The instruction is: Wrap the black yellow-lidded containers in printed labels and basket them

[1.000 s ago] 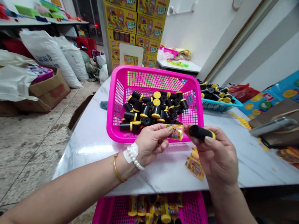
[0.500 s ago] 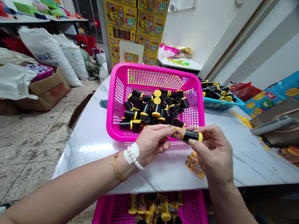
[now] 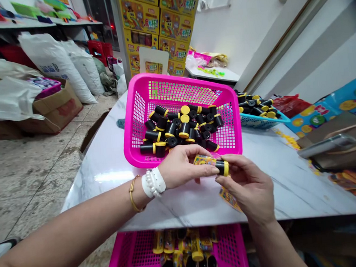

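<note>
Between my hands, above the table's front part, is a small black cup (image 3: 220, 168) with a yellow rim and a printed yellow sleeve (image 3: 204, 160) partly over it. My left hand (image 3: 188, 165) is closed around the sleeved end, thumb along the near side. The fingers and thumb of my right hand (image 3: 251, 181) pinch the yellow-rimmed end. Just behind them stands a pink basket (image 3: 178, 79) of loose black cups with yellow rims. Some flat printed sleeves (image 3: 229, 199) lie on the table under my right hand, partly hidden by it.
Below the table edge, a second pink basket (image 3: 126, 261) holds several sleeved cups. A blue basket (image 3: 262, 120) of black cups stands at the right, near a brown bag with a metallic roll (image 3: 328, 145). Stacked yellow boxes (image 3: 173, 24) rise behind the white table (image 3: 106, 195).
The printed sleeve now covers more of the black cup. My left hand has shifted its grip along it, and both hands have moved slightly left.
</note>
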A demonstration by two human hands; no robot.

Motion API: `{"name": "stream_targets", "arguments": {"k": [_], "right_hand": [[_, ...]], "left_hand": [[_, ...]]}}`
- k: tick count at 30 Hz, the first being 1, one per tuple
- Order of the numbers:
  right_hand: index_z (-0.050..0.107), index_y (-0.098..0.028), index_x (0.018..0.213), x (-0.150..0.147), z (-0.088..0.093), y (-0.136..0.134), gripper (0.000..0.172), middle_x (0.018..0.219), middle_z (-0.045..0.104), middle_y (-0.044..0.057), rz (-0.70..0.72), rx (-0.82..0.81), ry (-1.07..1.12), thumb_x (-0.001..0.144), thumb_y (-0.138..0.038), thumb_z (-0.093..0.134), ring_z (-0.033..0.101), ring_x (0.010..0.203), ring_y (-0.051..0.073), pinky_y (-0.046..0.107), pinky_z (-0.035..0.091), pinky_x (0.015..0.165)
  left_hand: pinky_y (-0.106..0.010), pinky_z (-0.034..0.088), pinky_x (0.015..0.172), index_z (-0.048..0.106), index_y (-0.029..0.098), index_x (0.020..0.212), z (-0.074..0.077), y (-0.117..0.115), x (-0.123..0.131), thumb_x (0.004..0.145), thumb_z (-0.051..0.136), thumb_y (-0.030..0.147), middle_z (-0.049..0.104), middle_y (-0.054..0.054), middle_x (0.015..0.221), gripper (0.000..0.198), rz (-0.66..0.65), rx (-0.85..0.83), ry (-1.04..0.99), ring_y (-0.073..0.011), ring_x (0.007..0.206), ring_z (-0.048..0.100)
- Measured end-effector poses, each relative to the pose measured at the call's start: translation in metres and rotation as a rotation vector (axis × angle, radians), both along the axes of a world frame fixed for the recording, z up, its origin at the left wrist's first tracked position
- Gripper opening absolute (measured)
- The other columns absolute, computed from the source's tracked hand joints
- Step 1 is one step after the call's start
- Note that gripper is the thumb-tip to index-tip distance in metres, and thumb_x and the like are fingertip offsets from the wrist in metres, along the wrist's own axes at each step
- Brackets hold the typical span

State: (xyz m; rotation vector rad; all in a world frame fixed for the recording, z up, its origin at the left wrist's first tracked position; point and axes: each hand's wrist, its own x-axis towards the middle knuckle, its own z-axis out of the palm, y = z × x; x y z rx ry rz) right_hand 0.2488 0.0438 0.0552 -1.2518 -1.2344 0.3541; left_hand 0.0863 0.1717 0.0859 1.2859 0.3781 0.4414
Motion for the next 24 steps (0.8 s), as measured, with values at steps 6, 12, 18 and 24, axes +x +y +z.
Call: {"name": "stream_targets", "arguments": {"k": [6,12,18,24], "right_hand": [[0.076,-0.033,0.120,0.006,0.000,-0.009,0.041,0.110,0.070,0.004,-0.027,-0.011,-0.379,0.084,-0.013,0.080,0.069,0.099,0.019,0.033,0.059,0.086],[0.074,-0.035,0.123,0.009,-0.006,-0.007,0.048,0.113,0.069,0.004,-0.050,0.041,-0.364,0.082,-0.012,0.081,0.070,0.096,0.020,0.034,0.061,0.080],[0.074,-0.036,0.126,0.015,-0.002,-0.015,0.057,0.106,0.075,0.003,-0.080,0.086,-0.420,0.076,-0.010,0.085,0.071,0.090,0.020,0.036,0.061,0.079],[0.081,-0.028,0.104,0.003,-0.011,-0.021,0.028,0.092,0.080,0.002,-0.141,-0.064,-0.028,0.078,-0.020,0.086,0.075,0.076,0.018,0.030,0.064,0.067]], "left_hand": [[-0.027,0.053,0.072,0.073,0.013,0.092,-0.021,-0.009,0.008,0.061,0.094,0.030,0.071,-0.003,0.084,0.041,0.054,0.027,-0.030,-0.0131,0.077,0.064],[-0.029,0.055,0.057,0.060,0.015,0.116,-0.012,-0.005,0.006,0.071,0.088,0.052,0.070,-0.005,0.085,0.065,-0.070,-0.089,0.086,-0.0164,0.064,0.069],[-0.024,0.053,0.060,0.070,0.012,0.098,-0.006,-0.001,0.003,0.081,0.081,0.037,0.071,-0.005,0.078,0.032,-0.166,-0.059,0.035,-0.0122,0.063,0.065],[-0.028,0.053,0.073,0.076,0.016,0.106,-0.020,-0.026,0.005,0.089,0.070,0.028,0.074,-0.006,0.091,0.021,-0.001,0.263,-0.031,-0.0151,0.075,0.065]]}}
